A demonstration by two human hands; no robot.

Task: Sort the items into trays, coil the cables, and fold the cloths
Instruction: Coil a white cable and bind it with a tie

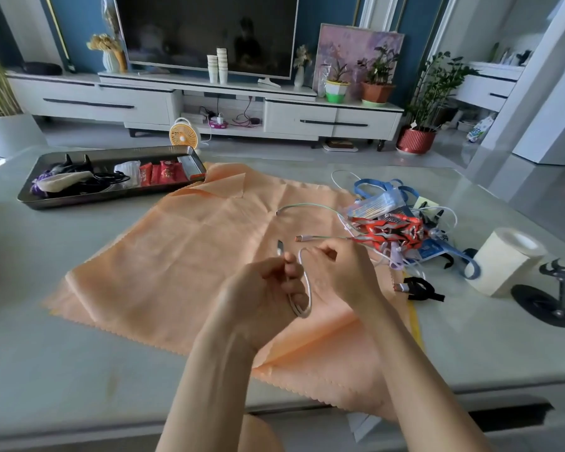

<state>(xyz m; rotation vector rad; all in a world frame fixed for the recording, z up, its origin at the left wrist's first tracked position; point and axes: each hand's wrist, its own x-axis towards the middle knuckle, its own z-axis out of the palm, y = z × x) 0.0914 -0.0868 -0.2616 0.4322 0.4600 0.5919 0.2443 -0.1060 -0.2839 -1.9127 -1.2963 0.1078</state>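
Observation:
Over the spread orange cloth (183,256), my left hand (265,288) grips a white cable (305,288) that forms a loop hanging below its fingers; the plug end sticks up above the fist. My right hand (343,272) pinches the same cable at the top of the loop. A pale green cable (310,208) lies on the cloth beyond my hands and runs into a pile of lanyards, packets and cords (395,226) at the right. A dark metal tray (111,199) at the back left holds red packets, dark cords and a cloth.
A roll of white tape (506,259) and a black stand (548,301) sit at the right of the table. A black strap (421,288) lies by the cloth's right edge. Beyond the table are a small fan (183,135) on the floor and a TV cabinet.

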